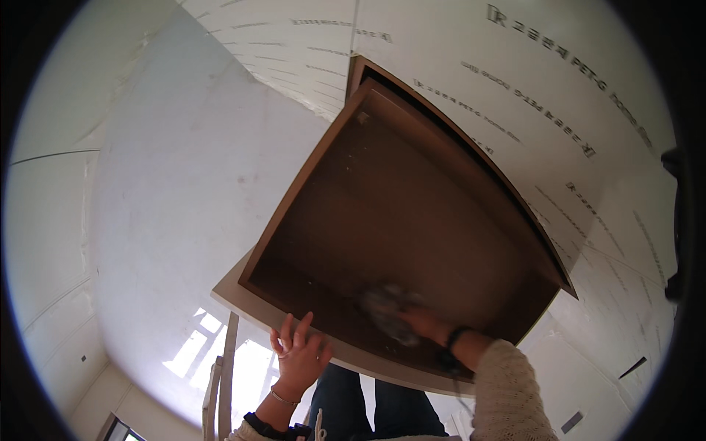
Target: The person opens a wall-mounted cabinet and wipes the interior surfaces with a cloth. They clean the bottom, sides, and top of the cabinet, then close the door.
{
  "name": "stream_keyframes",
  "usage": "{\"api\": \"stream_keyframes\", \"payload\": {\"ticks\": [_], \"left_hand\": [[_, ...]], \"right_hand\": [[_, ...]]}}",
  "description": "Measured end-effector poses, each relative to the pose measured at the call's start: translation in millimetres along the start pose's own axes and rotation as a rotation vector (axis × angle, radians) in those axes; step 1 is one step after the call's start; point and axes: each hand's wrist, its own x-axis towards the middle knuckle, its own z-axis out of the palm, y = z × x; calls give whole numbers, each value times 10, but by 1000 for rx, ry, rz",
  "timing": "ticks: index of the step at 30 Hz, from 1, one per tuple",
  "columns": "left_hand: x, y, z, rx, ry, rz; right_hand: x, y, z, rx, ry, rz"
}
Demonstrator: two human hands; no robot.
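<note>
A brown wooden drawer (397, 209) is pulled out in front of me, with small pale specks on its bottom. My right hand (422, 321) reaches inside, near the front wall, gripping a grey cloth (386, 314) against the bottom. Both are blurred, and the fingers are partly hidden by the cloth. At the left part of the pale drawer front (240, 292), my left hand (300, 353) has its fingers spread, the tips at the top edge. Nothing is held in it.
White panels under printed protective film (529, 71) surround the brown drawer opening (356, 66). A glossy pale floor (182, 182) stretches to the left, reflecting windows. Pale wooden bars (227, 369) stand near my left hand. My dark-trousered legs (342, 397) are below the drawer front.
</note>
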Motion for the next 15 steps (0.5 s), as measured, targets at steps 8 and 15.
{"api": "stream_keyframes", "payload": {"ticks": [8, 15], "left_hand": [[41, 49, 69, 74, 17, -4], [29, 52, 123, 220, 78, 45]], "right_hand": [[-1258, 187, 253, 170, -265, 551], [295, -1612, -110, 324, 136, -196]]}}
